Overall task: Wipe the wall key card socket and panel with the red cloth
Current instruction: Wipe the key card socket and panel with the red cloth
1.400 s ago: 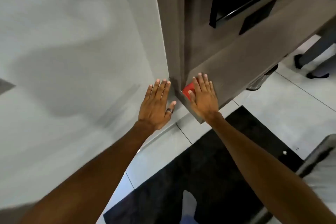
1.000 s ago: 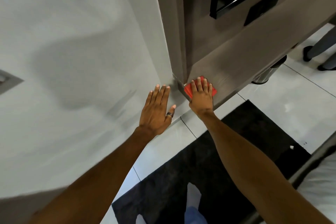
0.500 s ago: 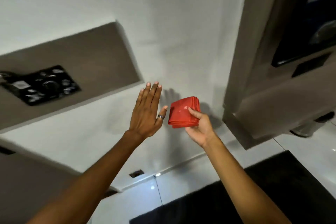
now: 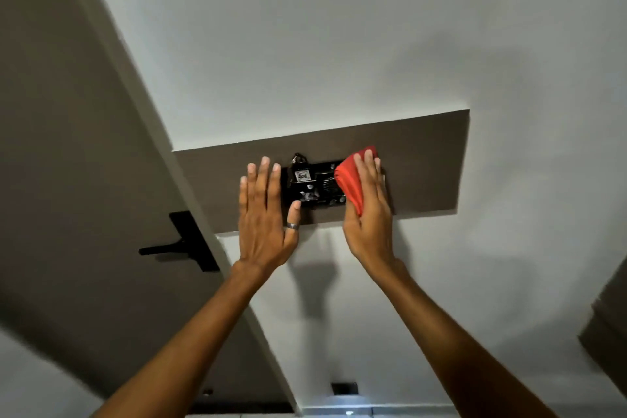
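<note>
We look from one head-worn wide-angle camera, facing forward and up along the white painted wall (image 4: 305, 44), rolled so its lines slant. It sits close, about arm's reach: both forearms run from the lower edge to the brown rectangular wall panel (image 4: 424, 166) at mid-frame. No second view shares this scene.
</note>
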Available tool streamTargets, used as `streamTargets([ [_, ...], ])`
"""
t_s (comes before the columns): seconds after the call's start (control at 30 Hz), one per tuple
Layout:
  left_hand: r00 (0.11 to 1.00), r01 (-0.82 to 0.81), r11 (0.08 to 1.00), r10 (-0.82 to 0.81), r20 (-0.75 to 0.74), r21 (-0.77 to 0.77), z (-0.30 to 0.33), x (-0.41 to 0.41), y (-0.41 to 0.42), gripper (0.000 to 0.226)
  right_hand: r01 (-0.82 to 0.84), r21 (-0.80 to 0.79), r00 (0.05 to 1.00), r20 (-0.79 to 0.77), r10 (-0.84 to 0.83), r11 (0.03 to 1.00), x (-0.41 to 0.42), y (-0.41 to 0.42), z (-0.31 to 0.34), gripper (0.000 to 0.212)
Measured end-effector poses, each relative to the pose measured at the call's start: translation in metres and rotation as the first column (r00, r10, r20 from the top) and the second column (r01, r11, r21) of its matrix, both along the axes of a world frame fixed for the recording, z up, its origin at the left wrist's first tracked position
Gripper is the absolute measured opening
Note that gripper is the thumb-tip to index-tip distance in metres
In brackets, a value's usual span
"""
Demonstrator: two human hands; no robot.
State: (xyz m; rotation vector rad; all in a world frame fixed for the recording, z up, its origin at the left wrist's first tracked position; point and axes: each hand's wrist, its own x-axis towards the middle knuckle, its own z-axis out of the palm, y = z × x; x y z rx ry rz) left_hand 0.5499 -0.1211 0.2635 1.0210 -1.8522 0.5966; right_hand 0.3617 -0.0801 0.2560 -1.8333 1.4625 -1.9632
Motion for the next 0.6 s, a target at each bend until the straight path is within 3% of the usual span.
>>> streamTargets([
  [0.13, 1.000, 0.001, 0.998, 0.000, 0.015, -0.056, 0.009, 0.027, -0.019, 0.066, 0.345, -0.124, 0.869, -0.332, -0.367, 0.930, 0.022, -0.039, -0.023, 0.068],
  [0.27, 0.996, 0.064, 0.992, -0.057, 0.066, -0.111, 0.012, 0.035, -0.041, 0.064, 0.423, -0.233, 0.743, -0.463, -0.482, 0.876, 0.009, -0.045, -0.035, 0.068],
  [0.47, 0.997, 0.023, 0.983, -0.010, 0.075, -0.181, 0.018, 0.037, -0.082, 0.060, 0.352, -0.582, 0.556, -0.500, -0.663, 0.733, -0.016, -0.081, -0.011, 0.054],
  [0.6, 0.992, -0.072, 0.956, 0.099, 0.083, -0.283, 0.006, 0.034, -0.105, 0.062, 0.388, -0.628, 0.640, -0.343, -0.687, 0.675, -0.006, -0.099, -0.027, 0.050],
])
